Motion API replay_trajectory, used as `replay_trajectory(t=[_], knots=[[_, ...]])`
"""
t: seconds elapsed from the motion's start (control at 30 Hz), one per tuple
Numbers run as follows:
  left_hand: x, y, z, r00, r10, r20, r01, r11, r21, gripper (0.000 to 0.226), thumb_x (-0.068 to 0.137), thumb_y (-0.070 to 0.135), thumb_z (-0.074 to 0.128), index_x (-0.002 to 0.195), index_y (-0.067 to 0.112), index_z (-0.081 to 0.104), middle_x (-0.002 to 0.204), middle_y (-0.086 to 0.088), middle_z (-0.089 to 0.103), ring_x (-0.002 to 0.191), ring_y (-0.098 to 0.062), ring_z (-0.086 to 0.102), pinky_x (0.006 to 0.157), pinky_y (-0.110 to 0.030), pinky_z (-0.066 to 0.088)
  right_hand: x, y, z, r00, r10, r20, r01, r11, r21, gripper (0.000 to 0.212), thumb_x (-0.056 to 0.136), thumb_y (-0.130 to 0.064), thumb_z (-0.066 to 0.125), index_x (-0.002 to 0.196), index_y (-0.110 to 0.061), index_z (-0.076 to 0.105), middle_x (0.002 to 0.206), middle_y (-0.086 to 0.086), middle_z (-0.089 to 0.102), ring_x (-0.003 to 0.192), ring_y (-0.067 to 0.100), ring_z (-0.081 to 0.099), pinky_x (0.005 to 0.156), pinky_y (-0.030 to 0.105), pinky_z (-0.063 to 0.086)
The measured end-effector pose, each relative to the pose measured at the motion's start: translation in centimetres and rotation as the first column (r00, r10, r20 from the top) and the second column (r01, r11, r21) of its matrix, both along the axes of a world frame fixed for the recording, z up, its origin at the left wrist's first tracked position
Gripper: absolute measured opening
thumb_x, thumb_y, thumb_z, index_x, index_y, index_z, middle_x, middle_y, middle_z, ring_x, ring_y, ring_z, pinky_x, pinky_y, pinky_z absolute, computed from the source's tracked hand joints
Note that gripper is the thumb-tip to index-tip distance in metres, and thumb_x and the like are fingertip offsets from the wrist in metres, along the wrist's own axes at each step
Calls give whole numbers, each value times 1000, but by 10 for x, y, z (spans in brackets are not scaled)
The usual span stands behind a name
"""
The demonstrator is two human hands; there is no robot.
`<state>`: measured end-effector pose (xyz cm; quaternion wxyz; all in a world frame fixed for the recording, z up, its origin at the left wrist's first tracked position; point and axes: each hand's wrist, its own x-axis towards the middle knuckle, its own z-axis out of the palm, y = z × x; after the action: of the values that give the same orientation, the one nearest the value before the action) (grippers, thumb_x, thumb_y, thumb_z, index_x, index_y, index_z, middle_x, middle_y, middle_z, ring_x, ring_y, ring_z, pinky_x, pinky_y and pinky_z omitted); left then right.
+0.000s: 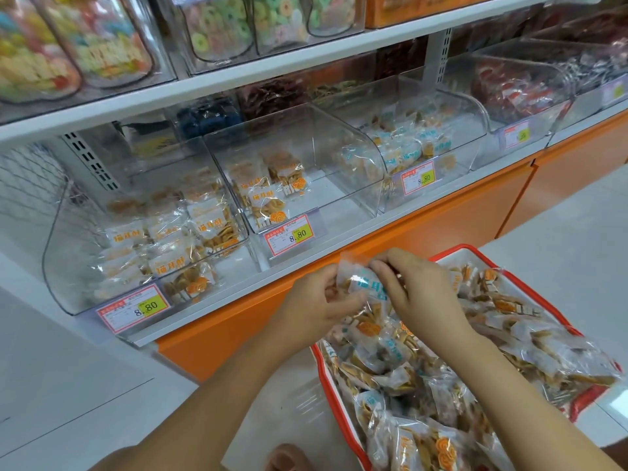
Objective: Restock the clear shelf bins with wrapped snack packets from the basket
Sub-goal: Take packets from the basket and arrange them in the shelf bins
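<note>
Blue-lettered packet (365, 283) is up between both hands!
Clear crinkly wrapper, white label, golden-brown pieces inside. Left hand (316, 300) and right hand (418, 294) each hold it in a pinching grip, just above the heaped red-rimmed basket (450, 252), below the clear shelf bins (306, 154).

Red-rimmed basket (455, 254) heaped with wrapped snack packets (390, 365); one blue-printed packet (365, 283) pinched above it; clear shelf bins (339, 195) only partly filled.
</note>
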<state>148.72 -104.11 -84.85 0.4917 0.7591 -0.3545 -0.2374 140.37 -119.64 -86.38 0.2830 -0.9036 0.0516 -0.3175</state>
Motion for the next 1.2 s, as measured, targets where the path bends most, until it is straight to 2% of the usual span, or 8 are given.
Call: replay_trajectory(t=[0.2,0.37,0.47,0.57,0.73,0.87,1.03,1.2], knots=[[1,-8,14,992,-45,-120,42,999,-29,36,83,48,46,105,24,61,91,3,71,81,-16,71,75,-32,59,13,-10,23,995,-95,-24,98,962,255,21,99,-21,50,86,-11,63,65,-8,57,55,6,51,51,14,37],[15,-22,32,997,70,-20,-71,994,-84,15,89,36,53,94,26,64,82,8,69,69,-8,68,61,-18,53,16,-42,66,899,377,-221,-131,714,688,33,74,-33,73,99,-14,63,81,3,71,72,11,68,65,24,56],[28,-36,43,978,176,110,-164,980,-110,15,85,39,62,94,29,67,87,19,68,81,3,63,69,-12,48,24,-66,90,837,456,-304,-214,782,585,29,70,-24,79,95,-14,69,84,1,71,75,13,67,72,25,57],[44,-49,49,906,290,309,-276,957,-90,32,89,39,60,119,28,61,115,23,59,105,8,52,90,-12,39,49,-101,118,935,259,-242,-138,895,425,20,71,-19,81,87,-21,68,72,-14,68,68,1,61,65,12,50],[76,-66,40,776,270,571,-417,898,143,43,97,28,51,138,16,48,143,0,48,133,-16,40,107,-24,26,120,-169,147,959,-88,-271,90,996,-5,42,74,-19,81,113,-15,67,111,0,66,98,14,58,90,31,45],[85,-76,29,786,182,591,-386,891,238,43,98,28,48,139,15,48,142,-2,49,131,-16,44,106,-26,31,170,-192,129,842,-95,-530,-2,984,-180,45,74,-15,80,116,-17,66,118,3,65,101,19,57,85,29,43],[95,-80,24,758,177,628,-404,883,238,35,98,31,45,131,23,57,133,6,58,119,-12,53,99,-26,40,195,-197,94,583,-76,-809,-101,981,-165,38,78,-10,74,115,-18,65,100,0,65,79,15,54,72,23,42],[96,-80,19,706,154,691,-395,896,204,35,99,32,42,130,25,57,130,9,59,117,-8,54,95,-23,40,209,-197,76,498,-98,-862,-79,984,-157,42,82,-10,69,122,-13,61,117,3,60,99,20,55,86,29,43]])
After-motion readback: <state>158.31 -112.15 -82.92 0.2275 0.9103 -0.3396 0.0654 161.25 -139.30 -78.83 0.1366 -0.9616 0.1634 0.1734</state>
